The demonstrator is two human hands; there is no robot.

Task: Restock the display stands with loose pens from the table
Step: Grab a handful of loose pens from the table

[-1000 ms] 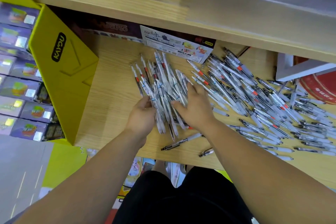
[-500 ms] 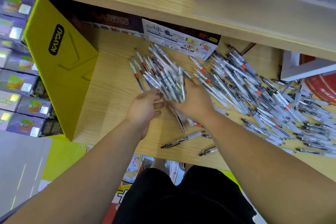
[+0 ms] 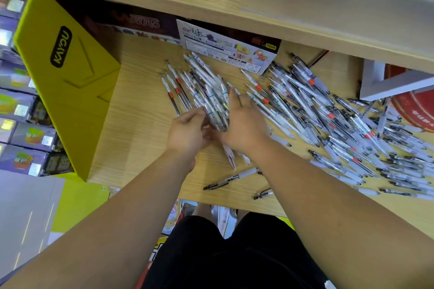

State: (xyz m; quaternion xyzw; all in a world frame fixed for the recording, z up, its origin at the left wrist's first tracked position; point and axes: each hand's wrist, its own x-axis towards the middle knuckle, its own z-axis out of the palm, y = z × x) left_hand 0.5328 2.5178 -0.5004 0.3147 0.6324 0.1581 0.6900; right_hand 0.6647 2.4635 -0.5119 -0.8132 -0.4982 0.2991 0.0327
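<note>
- Left hand (image 3: 187, 134) and right hand (image 3: 244, 126), fingers curled, clasp pen bundle (image 3: 211, 101) on table (image 3: 141, 143).
- Loose pens (image 3: 328, 119) crowd right edge.
- Yellow box (image 3: 70, 82) at left edge; printed carton (image 3: 230, 47) at back edge.

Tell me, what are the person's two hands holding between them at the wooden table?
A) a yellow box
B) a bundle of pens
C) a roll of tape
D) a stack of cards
B: the left hand and the right hand curl their fingers round a bundle of pens from either side.
</note>
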